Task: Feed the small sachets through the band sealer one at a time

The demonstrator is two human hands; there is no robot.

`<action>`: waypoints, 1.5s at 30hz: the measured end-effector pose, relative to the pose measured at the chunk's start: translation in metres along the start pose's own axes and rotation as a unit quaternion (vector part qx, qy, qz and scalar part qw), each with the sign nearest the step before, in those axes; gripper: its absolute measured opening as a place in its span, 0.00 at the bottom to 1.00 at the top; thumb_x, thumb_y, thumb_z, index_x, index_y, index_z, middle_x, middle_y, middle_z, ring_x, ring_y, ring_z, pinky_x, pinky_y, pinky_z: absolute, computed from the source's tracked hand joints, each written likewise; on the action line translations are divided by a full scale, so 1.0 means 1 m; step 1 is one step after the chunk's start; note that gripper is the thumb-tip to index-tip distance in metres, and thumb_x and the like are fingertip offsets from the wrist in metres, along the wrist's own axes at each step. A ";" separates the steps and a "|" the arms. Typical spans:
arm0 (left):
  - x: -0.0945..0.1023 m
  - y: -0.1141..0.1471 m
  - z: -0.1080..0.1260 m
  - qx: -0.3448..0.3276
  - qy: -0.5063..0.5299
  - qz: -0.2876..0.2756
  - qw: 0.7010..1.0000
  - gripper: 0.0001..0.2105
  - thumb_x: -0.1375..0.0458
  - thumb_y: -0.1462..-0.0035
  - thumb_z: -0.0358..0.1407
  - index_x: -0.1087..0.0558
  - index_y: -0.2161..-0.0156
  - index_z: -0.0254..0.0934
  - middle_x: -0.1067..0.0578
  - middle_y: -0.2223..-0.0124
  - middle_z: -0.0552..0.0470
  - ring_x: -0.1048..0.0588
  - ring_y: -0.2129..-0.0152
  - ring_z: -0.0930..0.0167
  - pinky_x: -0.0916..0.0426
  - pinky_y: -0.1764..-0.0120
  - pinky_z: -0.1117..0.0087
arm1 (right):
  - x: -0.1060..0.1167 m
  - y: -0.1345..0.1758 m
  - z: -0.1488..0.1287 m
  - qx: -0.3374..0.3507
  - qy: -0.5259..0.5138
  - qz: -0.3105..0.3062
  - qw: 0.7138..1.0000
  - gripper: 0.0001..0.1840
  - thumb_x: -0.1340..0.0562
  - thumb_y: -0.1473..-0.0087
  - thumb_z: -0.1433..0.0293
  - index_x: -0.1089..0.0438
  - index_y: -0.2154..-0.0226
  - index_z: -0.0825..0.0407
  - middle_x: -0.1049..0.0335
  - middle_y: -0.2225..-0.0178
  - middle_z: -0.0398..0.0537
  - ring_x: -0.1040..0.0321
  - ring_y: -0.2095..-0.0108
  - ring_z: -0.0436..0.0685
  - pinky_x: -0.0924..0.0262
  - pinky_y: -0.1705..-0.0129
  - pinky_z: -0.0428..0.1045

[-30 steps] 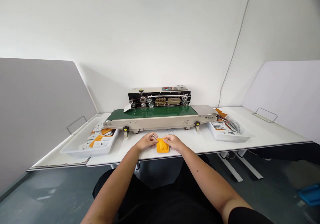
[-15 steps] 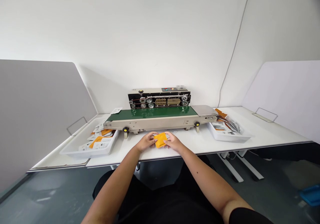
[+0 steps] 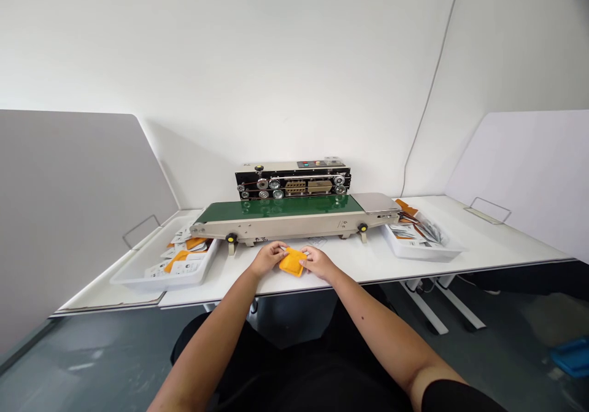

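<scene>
Between my two hands is a small orange packet (image 3: 292,262), held just over the front part of the white table. My left hand (image 3: 268,259) pinches its upper left corner between thumb and fingers. At its right edge, my right hand (image 3: 318,262) grips it with the thumb on the near face. Directly behind the hands stands a band sealing machine (image 3: 293,182) with rollers, and its green conveyor belt (image 3: 280,208) runs along the front of it. A small white packet (image 3: 214,203) lies at the belt's left end.
On the left, a white plastic bin (image 3: 184,280) holds orange and white packets. Another bin (image 3: 426,253) with packets stands at the conveyor's right end. Upright panels (image 3: 69,203) flank the table (image 3: 501,240), and a cable (image 3: 432,87) hangs down the wall.
The orange packet has turned in my hands, its lower part swinging slightly left and down. My hands have barely moved and still hold it.
</scene>
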State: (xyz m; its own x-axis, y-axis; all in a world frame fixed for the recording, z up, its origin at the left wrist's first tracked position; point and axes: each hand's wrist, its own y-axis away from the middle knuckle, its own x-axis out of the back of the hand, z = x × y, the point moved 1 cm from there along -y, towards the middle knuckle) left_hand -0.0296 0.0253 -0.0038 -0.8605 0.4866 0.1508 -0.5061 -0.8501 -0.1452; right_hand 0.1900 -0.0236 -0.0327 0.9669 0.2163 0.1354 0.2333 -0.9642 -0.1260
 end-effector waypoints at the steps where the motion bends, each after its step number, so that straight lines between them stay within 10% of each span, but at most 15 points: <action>1: 0.000 0.000 0.000 -0.006 -0.001 -0.002 1.000 0.27 0.32 0.51 0.49 0.27 0.51 0.33 0.27 0.73 0.55 0.34 0.80 0.76 0.42 0.76 0.76 | 0.001 -0.001 0.000 0.001 -0.003 0.015 1.000 0.18 0.34 0.50 0.62 0.36 0.58 0.49 0.33 0.80 0.36 0.38 0.80 0.49 0.43 0.74 0.45; 8: 0.000 0.002 0.001 -0.033 -0.006 -0.051 0.998 0.35 0.35 0.44 0.48 0.35 0.36 0.34 0.23 0.63 0.48 0.31 0.74 0.74 0.38 0.70 0.73 | 0.004 -0.003 0.002 0.002 -0.039 0.031 0.999 0.18 0.35 0.50 0.60 0.38 0.59 0.49 0.35 0.82 0.35 0.41 0.82 0.49 0.46 0.76 0.44; 21: 0.001 0.004 0.009 -0.040 -0.047 -0.016 0.998 0.31 0.34 0.47 0.48 0.28 0.42 0.33 0.24 0.66 0.50 0.34 0.77 0.75 0.39 0.74 0.75 | 0.007 -0.001 -0.005 -0.019 -0.110 0.086 0.990 0.22 0.33 0.52 0.57 0.37 0.58 0.49 0.35 0.80 0.36 0.40 0.81 0.49 0.50 0.77 0.43; 26: 0.001 0.004 0.007 -0.030 -0.052 0.018 0.998 0.24 0.34 0.48 0.49 0.22 0.52 0.33 0.22 0.67 0.49 0.32 0.78 0.74 0.38 0.74 0.74 | 0.000 -0.001 -0.008 -0.008 -0.083 -0.004 0.997 0.22 0.31 0.54 0.58 0.32 0.60 0.51 0.28 0.73 0.41 0.36 0.77 0.49 0.43 0.72 0.45; 45: -0.002 0.005 0.006 0.002 -0.015 -0.047 0.999 0.20 0.32 0.50 0.48 0.29 0.62 0.34 0.30 0.76 0.58 0.35 0.82 0.78 0.44 0.78 0.77 | -0.001 0.007 -0.015 0.012 -0.065 0.019 0.998 0.17 0.36 0.51 0.65 0.31 0.56 0.50 0.38 0.79 0.35 0.42 0.80 0.47 0.46 0.76 0.44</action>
State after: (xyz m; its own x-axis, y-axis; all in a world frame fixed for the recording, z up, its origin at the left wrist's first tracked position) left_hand -0.0302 0.0188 0.0016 -0.8077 0.5575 0.1919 -0.5835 -0.8025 -0.1244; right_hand 0.1894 -0.0325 -0.0193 0.9800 0.1992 0.0017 0.1971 -0.9683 -0.1533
